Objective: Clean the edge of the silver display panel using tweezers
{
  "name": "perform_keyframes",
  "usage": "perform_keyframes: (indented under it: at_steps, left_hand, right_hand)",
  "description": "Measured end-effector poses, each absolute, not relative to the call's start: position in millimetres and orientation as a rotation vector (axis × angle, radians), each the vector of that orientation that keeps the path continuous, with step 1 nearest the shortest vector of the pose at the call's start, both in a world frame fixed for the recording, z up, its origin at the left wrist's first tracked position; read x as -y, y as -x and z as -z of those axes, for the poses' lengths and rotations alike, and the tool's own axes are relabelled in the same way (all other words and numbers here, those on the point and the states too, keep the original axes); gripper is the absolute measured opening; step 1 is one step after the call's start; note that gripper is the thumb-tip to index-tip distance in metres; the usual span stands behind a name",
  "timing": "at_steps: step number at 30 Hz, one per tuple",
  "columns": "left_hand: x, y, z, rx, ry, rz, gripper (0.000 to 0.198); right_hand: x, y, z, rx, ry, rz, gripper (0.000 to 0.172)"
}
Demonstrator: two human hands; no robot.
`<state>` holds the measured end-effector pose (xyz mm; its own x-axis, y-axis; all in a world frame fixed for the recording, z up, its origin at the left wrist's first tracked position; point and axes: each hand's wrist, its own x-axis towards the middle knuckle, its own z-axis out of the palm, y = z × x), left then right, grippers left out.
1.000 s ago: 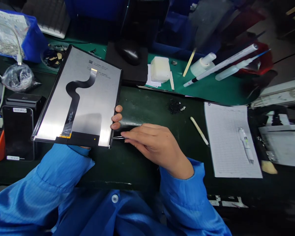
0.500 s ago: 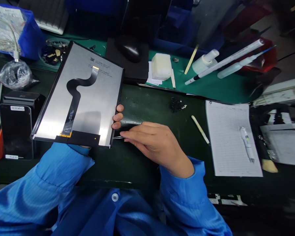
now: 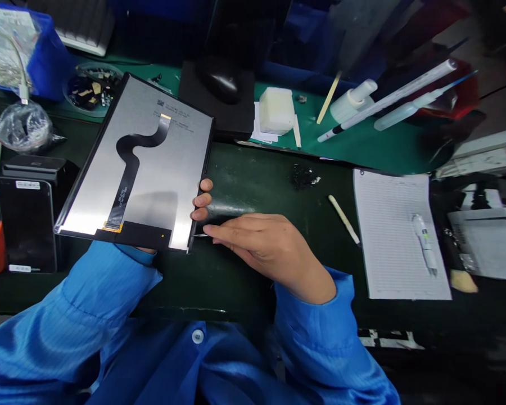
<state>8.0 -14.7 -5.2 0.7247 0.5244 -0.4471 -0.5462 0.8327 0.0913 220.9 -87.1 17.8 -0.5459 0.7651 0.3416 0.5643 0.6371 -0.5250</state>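
Left hand [image 3: 201,199]: grip clenched on display panel [image 3: 152,157], fingers curled round its right edge, palm hidden beneath. Panel raised above counter [image 3: 236,275], tilted, back side up, toward the far left corner, just beside phone [image 3: 27,225]. Right hand [image 3: 270,250]: grip closed on tweezers [image 3: 200,235], tips just at the panel's lower right edge, rest hidden under the fingers. Flex cable [image 3: 126,174] lying in an S across the panel back, gold-tipped ends in view, no connector attached at either end. Panel edge not visibly lifted or opened. Any film at that edge: too small to tell. Work remaining there: not determinable from this view.
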Motion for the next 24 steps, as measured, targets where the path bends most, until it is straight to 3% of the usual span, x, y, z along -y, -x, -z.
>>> perform_keyframes:
  at_steps: [24]
  left_hand:
    - [13.9,-8.1,4.7,-0.419,-0.056,-0.56,0.045]
  right_hand:
    - [89.3,-220.8,-23.7,2.385,1.108,-0.533,0.021]
